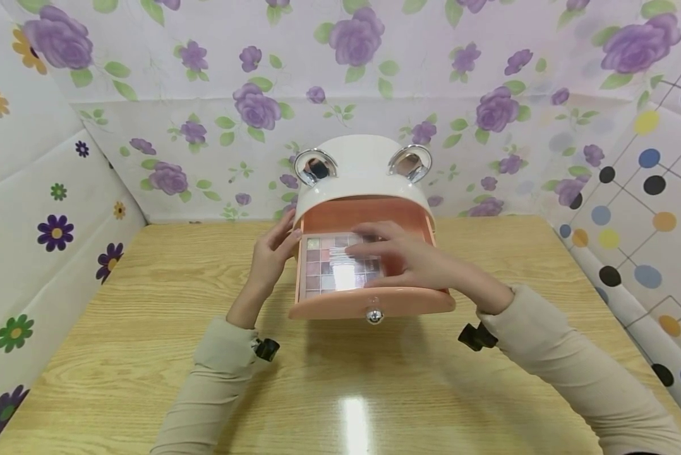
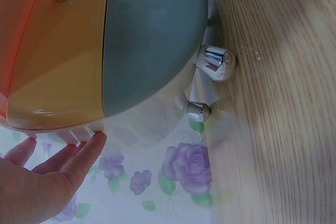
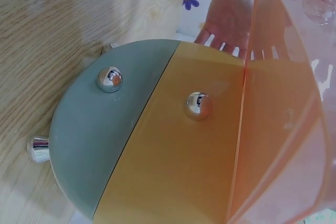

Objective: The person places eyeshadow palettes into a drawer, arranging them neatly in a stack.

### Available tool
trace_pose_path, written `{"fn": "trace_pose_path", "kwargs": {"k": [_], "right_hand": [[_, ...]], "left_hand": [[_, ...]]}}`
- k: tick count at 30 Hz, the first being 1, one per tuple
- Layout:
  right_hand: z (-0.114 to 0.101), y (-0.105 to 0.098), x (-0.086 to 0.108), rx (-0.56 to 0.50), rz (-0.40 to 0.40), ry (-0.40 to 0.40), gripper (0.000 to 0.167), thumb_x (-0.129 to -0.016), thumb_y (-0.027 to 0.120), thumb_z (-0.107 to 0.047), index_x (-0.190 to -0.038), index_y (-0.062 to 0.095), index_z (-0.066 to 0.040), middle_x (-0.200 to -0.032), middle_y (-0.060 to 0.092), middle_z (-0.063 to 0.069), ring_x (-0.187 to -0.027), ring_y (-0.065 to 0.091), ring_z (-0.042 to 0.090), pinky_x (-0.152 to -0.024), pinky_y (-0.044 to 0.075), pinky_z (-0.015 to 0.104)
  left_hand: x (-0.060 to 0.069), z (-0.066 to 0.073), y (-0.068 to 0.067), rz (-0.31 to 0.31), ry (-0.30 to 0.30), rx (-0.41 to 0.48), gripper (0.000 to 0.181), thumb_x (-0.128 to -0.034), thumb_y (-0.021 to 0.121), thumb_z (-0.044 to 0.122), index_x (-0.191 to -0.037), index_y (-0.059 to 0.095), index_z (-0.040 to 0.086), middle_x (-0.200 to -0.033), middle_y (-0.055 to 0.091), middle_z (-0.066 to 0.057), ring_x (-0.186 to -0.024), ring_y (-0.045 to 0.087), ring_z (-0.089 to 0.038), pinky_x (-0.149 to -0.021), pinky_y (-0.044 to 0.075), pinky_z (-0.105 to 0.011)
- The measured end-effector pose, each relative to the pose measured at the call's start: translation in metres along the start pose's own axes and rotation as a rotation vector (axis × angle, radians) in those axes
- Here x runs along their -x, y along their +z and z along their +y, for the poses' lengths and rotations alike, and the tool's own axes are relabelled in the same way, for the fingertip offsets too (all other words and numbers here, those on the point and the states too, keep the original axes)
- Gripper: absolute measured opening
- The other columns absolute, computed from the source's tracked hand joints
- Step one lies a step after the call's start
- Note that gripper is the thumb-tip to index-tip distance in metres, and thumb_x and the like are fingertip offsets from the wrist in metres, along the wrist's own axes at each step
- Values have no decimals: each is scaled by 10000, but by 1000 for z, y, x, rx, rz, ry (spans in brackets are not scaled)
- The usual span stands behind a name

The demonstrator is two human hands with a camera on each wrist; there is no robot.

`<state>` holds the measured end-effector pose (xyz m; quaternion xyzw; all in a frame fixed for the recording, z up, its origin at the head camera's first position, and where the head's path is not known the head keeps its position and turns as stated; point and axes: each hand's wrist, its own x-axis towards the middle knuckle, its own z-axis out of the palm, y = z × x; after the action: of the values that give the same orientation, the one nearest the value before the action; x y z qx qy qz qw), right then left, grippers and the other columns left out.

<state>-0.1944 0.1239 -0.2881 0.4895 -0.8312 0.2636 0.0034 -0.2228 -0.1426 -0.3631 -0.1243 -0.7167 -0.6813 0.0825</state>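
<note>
A white cosmetics organizer (image 1: 363, 164) with two round chrome-rimmed eyes stands on the table. Its peach top drawer (image 1: 340, 306) is pulled out. In the drawer's left part lies an eyeshadow palette (image 1: 320, 265) with a shiny clear cover. My right hand (image 1: 405, 256) reaches into the drawer, its fingers spread over the palette's right side; the thumb lies near the front edge. My left hand (image 1: 269, 253) rests against the organizer's left side, and in the left wrist view its extended fingertips touch the white shell.
Below the pulled-out drawer are a yellow drawer (image 2: 63, 61) and a grey-green drawer (image 2: 152, 40), both closed, with round chrome knobs. Chrome feet (image 2: 216, 64) carry the organizer on the wood-grain table (image 1: 147, 328). Flower-patterned cloth (image 1: 204, 69) hangs behind; patterned sheets line both sides.
</note>
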Motion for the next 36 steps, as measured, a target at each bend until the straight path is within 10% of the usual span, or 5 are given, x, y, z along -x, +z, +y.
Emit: {"fn": "trace_pose_path", "kwargs": {"k": [9, 17, 24, 36], "right_hand": [[4, 0, 1, -20, 85, -58, 539, -781, 714, -228, -1269, 544, -77, -1370, 404, 127, -1260, 316, 252, -1019, 269, 472], [-9, -7, 20, -91, 443, -25, 354, -797, 699, -216, -1101, 651, -40, -927, 598, 55, -749, 480, 158, -614, 390, 275], [-29, -2, 37, -23, 716, -201, 393, -823, 648, -379, -996, 681, -28, -674, 527, 7, -581, 410, 112, -523, 325, 194], [-42, 21, 53, 14, 857, -321, 306, -817, 683, -263, -888, 689, 35, -624, 543, 25, -551, 422, 96, -472, 319, 167]], "left_hand": [[4, -2, -2, 4, -5, 25, 513, -907, 521, 151, -1393, 376, 81, -1313, 473, -166, -1047, 528, -139, -796, 502, -243], [2, -2, -2, -7, 3, 28, 508, -908, 512, 145, -1392, 377, 77, -1305, 469, -192, -1056, 522, -142, -780, 499, -219], [2, -2, -1, -15, 6, 20, 510, -910, 514, 144, -1396, 372, 80, -1312, 470, -174, -1101, 502, -191, -769, 501, -219], [1, 0, 0, -7, 6, 21, 508, -907, 510, 128, -1393, 375, 73, -1300, 476, -186, -1058, 520, -151, -758, 503, -211]]}}
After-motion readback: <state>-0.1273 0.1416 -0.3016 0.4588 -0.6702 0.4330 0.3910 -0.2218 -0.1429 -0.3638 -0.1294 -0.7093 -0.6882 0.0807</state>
